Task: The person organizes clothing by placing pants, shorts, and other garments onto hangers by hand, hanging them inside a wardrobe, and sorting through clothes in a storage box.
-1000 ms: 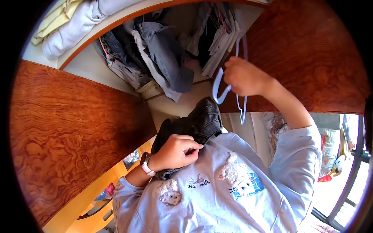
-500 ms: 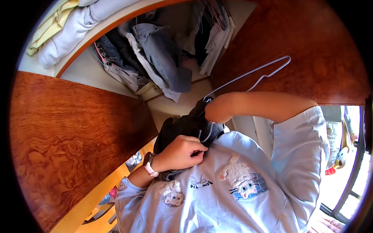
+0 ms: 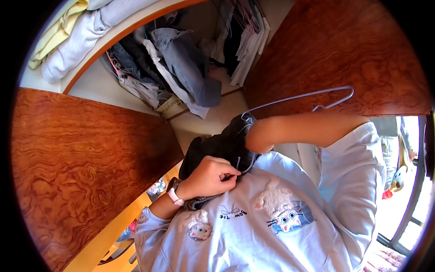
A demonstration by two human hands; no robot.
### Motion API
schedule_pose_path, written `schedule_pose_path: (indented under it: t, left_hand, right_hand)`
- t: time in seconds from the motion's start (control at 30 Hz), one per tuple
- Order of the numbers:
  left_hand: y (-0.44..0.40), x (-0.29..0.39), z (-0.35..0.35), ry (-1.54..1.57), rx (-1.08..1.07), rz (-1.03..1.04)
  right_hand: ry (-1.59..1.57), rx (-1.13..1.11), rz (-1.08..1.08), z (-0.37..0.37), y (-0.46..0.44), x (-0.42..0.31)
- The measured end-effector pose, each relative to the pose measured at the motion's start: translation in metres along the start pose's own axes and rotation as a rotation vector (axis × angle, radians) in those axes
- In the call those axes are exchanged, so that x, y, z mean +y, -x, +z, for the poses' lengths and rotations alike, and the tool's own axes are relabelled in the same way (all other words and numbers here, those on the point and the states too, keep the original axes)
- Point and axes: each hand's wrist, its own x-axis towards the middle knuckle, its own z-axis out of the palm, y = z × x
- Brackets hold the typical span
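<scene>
My left hand, with a watch on its wrist, is closed with its fingers pinched on the edge of a dark garment in front of my chest. My right hand is bent inward over a thin pale wire hanger; its fingers are mostly hidden behind the wrist, but it appears to grip the hanger near the neck. One end of the hanger sticks out to the right above my forearm. Its curved hook lies against the dark garment, close to my left fingertips.
Ahead is an open wardrobe with hanging trousers and pale clothes. Folded clothes lie on an upper shelf. Brown wooden doors stand on both sides. A window is at the right.
The hanger's outer end has swung downward and a little to the right as my right hand moved slightly right and down. My left hand stays nearly in place on the garment.
</scene>
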Motion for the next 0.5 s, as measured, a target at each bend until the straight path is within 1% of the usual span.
schedule_pose_path:
  t: [0.07,0.13,0.17,0.23,0.33,0.37,0.43,0.47,0.5]
  left_hand:
    - [-0.001,0.001,0.0,0.016,-0.027,0.006]
    - [-0.004,0.001,-0.003,-0.07,0.059,0.077]
    - [-0.004,0.002,-0.003,-0.069,0.049,0.079]
    - [-0.006,0.006,-0.003,-0.113,0.11,0.097]
    - [-0.013,0.013,-0.002,-0.092,0.08,0.122]
    - [-0.012,0.013,-0.001,-0.087,0.075,0.123]
    - [-0.013,0.012,0.0,-0.086,0.082,0.084]
    - [-0.012,0.012,-0.001,-0.085,0.083,0.084]
    - [-0.011,0.011,-0.002,-0.108,0.044,0.119]
  right_hand:
    - [-0.108,-0.07,-0.075,-0.008,0.02,-0.003]
    - [-0.197,-0.16,-0.126,-0.007,0.026,-0.002]
    - [-0.242,-0.207,-0.154,-0.007,0.027,-0.003]
    - [-0.314,-0.322,-0.199,-0.002,0.017,-0.002]
    - [-0.425,-0.479,-0.265,-0.004,0.007,-0.001]
    - [-0.509,-0.515,-0.308,-0.006,0.009,0.005]
    - [-0.651,-0.536,-0.385,-0.019,0.03,0.011]
    - [-0.676,-0.51,-0.404,-0.026,0.045,0.013]
    - [-0.595,-0.431,-0.35,-0.04,0.073,0.004]
